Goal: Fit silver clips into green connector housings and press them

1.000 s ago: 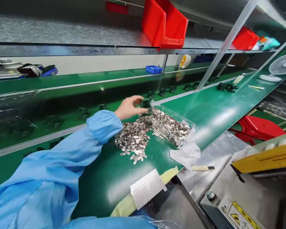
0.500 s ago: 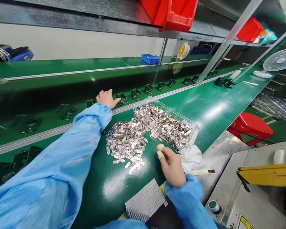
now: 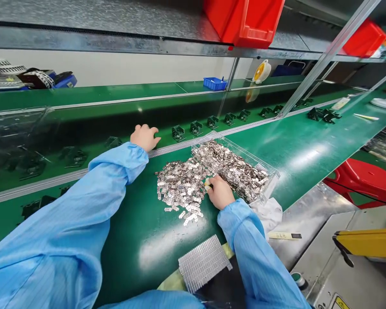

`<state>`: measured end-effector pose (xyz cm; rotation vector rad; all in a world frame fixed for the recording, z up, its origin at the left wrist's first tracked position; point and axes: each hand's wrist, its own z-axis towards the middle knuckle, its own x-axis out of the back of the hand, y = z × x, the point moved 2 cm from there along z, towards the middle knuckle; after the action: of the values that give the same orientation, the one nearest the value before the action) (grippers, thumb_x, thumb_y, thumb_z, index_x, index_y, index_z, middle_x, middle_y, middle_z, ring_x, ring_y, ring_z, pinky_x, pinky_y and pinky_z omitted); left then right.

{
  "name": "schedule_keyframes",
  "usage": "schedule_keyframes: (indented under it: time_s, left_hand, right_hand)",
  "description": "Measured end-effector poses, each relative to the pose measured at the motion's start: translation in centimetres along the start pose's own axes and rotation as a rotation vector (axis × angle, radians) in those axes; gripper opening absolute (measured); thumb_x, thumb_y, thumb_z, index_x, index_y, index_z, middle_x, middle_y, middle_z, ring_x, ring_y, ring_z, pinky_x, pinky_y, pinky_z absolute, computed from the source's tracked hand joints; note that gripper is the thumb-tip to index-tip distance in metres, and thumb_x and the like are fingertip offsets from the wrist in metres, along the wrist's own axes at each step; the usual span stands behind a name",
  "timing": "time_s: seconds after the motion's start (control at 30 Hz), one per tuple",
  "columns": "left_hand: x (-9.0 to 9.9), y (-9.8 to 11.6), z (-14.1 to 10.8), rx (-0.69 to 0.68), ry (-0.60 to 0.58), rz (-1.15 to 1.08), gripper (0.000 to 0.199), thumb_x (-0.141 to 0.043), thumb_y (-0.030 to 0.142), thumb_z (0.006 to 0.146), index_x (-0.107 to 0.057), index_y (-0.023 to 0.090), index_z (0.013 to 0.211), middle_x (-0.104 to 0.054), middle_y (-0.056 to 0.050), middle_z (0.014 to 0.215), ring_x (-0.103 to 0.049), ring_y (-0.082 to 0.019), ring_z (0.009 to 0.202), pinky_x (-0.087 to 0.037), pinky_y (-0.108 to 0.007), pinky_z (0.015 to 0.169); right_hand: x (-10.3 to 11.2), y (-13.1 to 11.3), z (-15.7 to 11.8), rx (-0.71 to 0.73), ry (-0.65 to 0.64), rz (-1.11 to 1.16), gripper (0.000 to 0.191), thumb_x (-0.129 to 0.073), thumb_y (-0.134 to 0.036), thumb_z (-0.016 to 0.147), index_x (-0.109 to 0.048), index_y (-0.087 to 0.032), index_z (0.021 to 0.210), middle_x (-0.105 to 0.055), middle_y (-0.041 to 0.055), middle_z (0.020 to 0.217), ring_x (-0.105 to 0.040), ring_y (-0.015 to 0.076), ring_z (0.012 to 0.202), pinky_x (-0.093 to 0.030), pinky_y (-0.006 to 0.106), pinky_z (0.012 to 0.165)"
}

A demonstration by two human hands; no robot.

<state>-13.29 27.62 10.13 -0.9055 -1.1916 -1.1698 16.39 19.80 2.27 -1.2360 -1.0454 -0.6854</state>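
Observation:
My left hand (image 3: pixel 144 137) hovers at the belt behind the metal rail, thumb and fingers apart, nothing visible in it. A black plastic part (image 3: pixel 178 133) stands to its right, and another dark part (image 3: pixel 113 142) is to its left, partly behind my sleeve. My right hand (image 3: pixel 221 192) is closed, with pale finger covers on the pinching fingertips, at the right edge of a pile of small flat metal pieces (image 3: pixel 180 184). Whatever lies between those fingertips is too small to make out. Behind it, a clear tray (image 3: pixel 270 184) lies filled with more metal pieces.
A silvery ribbed block (image 3: pixel 206 264) sits near my lap. White cloth (image 3: pixel 268 214) and a cream-coloured strip (image 3: pixel 284 235) lie to the right, beside a machine with a yellow bar (image 3: pixel 369 243). Red bins (image 3: pixel 244 21) stand on the shelf overhead. A red stool (image 3: pixel 369 180) is farther right.
My right hand has moved forward from the bare table to the pile's edge. My left hand has shifted left, away from the black part by its thumb. The view has turned slightly left.

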Motion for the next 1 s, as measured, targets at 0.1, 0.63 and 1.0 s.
schedule_keyframes:
  time_s: [0.1, 0.63, 1.0]
  left_hand:
    - [3.4, 2.3, -7.1, -0.207, 0.162, -0.007, 0.042, -0.046, 0.048, 0.093, -0.061, 0.027, 0.126, -0.060, -0.013, 0.116, -0.049, -0.034, 0.114, -0.049, -0.040, 0.080]
    - [-1.9, -3.7, -28.9, -0.308, -0.082, -0.480, 0.110, -0.075, 0.056, 0.071, -0.008, 0.026, 0.153, -0.032, -0.017, 0.156, -0.037, -0.035, 0.141, -0.042, -0.052, 0.108]
    - [-3.8, -3.1, -28.9, -0.292, -0.081, -0.740, 0.062, -0.071, 0.031, 0.079, -0.044, 0.024, 0.135, -0.054, -0.011, 0.124, -0.064, -0.020, 0.094, -0.061, -0.037, 0.078]
  right_hand:
    - [0.5, 0.0, 0.0, 0.000, 0.029, 0.035, 0.009, -0.062, -0.009, 0.075, -0.063, -0.018, 0.075, -0.062, 0.0065, 0.088, -0.060, 0.0189, 0.075, -0.040, 0.027, 0.066]
    - [3.7, 0.3, -17.6, 0.020, 0.121, 0.747, 0.015, -0.057, -0.027, 0.083, -0.071, -0.020, 0.085, -0.062, 0.0021, 0.067, -0.059, 0.0165, 0.062, -0.050, 0.026, 0.058]
    - [-2.1, -3.7, -24.0, -0.176, -0.117, 1.132, 0.023, -0.065, -0.041, 0.088, -0.069, -0.020, 0.097, -0.072, 0.0060, 0.080, -0.066, 0.0184, 0.071, -0.053, 0.026, 0.063]
